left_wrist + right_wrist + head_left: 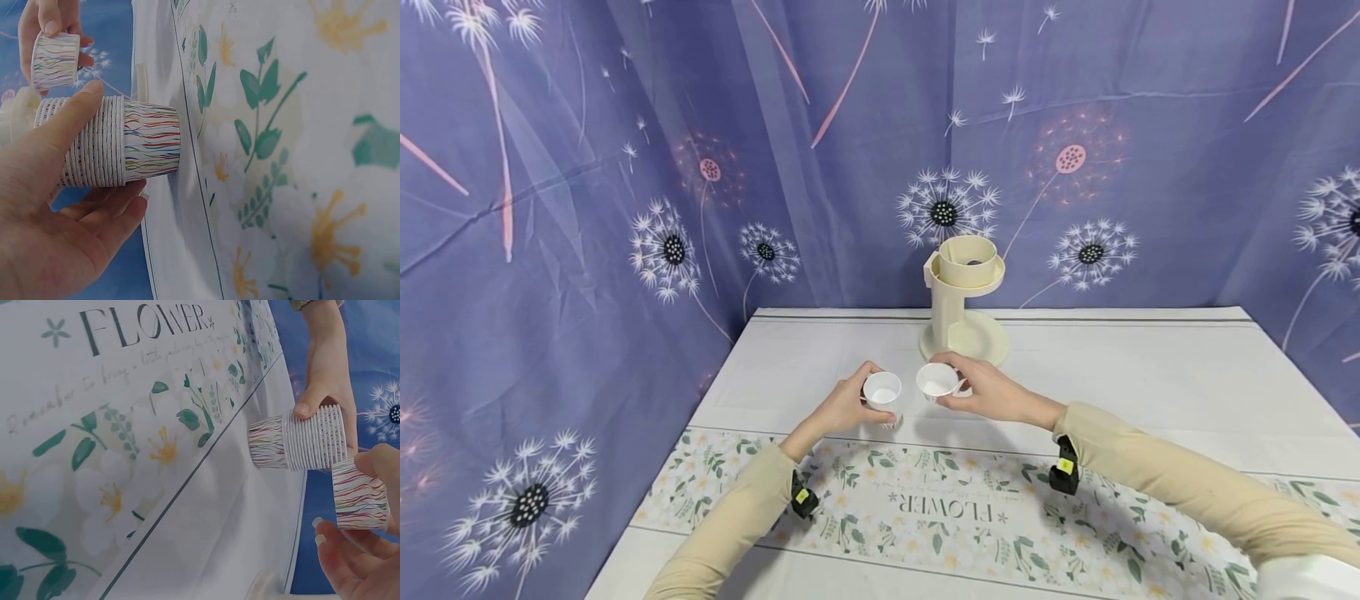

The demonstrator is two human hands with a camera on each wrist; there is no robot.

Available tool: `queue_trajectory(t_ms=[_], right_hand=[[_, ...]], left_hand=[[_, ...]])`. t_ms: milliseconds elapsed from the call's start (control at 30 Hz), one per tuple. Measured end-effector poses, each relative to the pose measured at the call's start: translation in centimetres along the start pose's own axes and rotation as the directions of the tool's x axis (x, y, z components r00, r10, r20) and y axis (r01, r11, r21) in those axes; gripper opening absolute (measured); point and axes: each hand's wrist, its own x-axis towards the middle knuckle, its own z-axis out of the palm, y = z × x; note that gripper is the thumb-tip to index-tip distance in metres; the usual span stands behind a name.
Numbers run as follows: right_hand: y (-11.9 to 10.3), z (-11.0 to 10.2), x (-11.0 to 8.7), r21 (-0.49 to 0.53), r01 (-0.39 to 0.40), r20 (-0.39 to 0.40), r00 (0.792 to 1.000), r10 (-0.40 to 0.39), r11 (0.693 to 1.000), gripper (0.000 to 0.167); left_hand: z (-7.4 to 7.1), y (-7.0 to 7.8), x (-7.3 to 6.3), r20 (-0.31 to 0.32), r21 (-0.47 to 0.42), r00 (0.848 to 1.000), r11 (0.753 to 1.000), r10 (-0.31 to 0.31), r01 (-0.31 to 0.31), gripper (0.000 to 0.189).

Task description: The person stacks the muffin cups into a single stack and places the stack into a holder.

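My left hand (844, 406) holds a stack of nested paper cups (152, 141), thumb on one side and fingers on the other. White rims sit closely one over another, and the lowest cup shows wavy coloured stripes. Just to the right, my right hand (996, 393) grips a single paper cup (360, 499) with the same stripes between thumb and fingers. Both the stack and the single cup have their white mouths turned up in the head view, a small gap between them.
Behind the hands stands a cream plastic stand (947, 312) with a round base and a ring-shaped holder on top. A white tablecloth (1112, 358) with a floral band covers the table. Purple dandelion-print curtains (850, 208) hang at the back and left.
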Motion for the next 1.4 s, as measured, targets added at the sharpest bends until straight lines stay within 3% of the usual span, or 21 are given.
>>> queue_trajectory(t_ms=[433,867,1400], right_hand=[[-0.6,0.4,1.0,0.029,-0.038,0.034,0.999,0.037,0.999,0.057],[-0.9,0.9,1.9,0.047,0.018,-0.017,1.0,-0.017,0.999,0.061],[-0.9,1.3,2.7,0.01,0.07,0.016,0.997,-0.07,0.998,0.064]], left_hand=[[-0.1,-0.1,0.1,0.014,0.01,1.0,1.0,-0.02,0.02,0.061],[-0.1,-0.2,0.0,0.015,0.011,1.0,1.0,-0.027,0.027,0.061],[0.0,-0.3,0.0,0.017,0.009,1.0,1.0,-0.003,0.003,0.062]])
